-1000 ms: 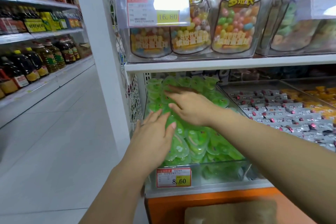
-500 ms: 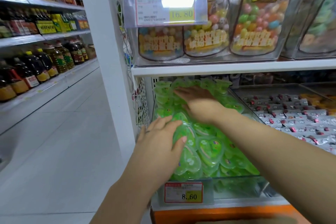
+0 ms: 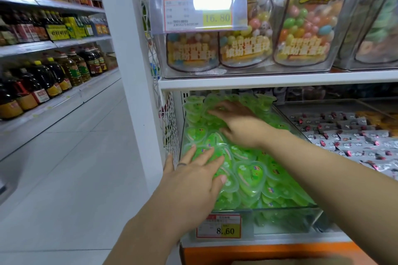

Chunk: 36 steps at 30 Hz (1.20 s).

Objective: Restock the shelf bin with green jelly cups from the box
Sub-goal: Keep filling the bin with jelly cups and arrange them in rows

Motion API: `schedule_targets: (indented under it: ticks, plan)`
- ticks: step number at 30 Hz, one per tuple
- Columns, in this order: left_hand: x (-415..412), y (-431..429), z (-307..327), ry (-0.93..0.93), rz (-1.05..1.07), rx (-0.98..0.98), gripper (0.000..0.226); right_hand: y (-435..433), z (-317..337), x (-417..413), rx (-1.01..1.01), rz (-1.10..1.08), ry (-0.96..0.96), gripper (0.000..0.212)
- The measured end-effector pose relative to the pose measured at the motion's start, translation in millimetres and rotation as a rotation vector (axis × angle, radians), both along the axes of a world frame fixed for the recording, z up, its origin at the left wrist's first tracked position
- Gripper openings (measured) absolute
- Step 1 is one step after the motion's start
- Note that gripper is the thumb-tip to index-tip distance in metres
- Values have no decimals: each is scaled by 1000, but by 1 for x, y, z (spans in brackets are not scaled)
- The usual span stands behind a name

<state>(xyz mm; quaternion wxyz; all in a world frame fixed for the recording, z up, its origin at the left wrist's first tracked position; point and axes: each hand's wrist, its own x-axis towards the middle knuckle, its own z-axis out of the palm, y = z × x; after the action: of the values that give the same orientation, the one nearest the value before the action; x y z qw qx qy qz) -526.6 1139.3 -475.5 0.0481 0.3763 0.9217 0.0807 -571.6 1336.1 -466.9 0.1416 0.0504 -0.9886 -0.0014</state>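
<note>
A clear shelf bin (image 3: 286, 219) on the lower shelf is heaped with green heart-shaped jelly cups (image 3: 251, 175). My left hand (image 3: 193, 176) lies flat with straight fingers on the cups at the bin's front left corner. Farther back in the bin, my right hand (image 3: 241, 125) presses palm-down on the pile, fingers spread toward the left. Neither hand holds a cup. The box shows only as a blurred brown edge (image 3: 280, 262) at the bottom.
A price tag reading 8.60 (image 3: 218, 227) hangs on the bin's front. To the right sits a bin of grey wrapped candies (image 3: 349, 135). The shelf above (image 3: 269, 80) carries candy bags. A white pillar (image 3: 127, 71) and an aisle with oil bottles (image 3: 43, 79) lie left.
My view has moved closer and slightly right. Both hands stay flat on the jelly cups; the right hand has slid a little farther back across the pile.
</note>
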Motion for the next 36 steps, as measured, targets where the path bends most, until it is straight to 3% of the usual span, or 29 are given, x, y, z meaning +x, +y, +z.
schedule_targets:
  ticks: [5,12,19,36]
  plan:
    - [-1,3,-2,28,12,-9,49,3,4,1,29,-24,-41,62]
    - [-1,7,-3,37,29,-5,49,3,10,5,-95,0,-58,51]
    - [0,7,-3,29,35,5,50,2,11,6,-65,15,-76,68]
    - [-1,7,-4,46,14,70,45,-1,8,5,-101,-33,-37,54]
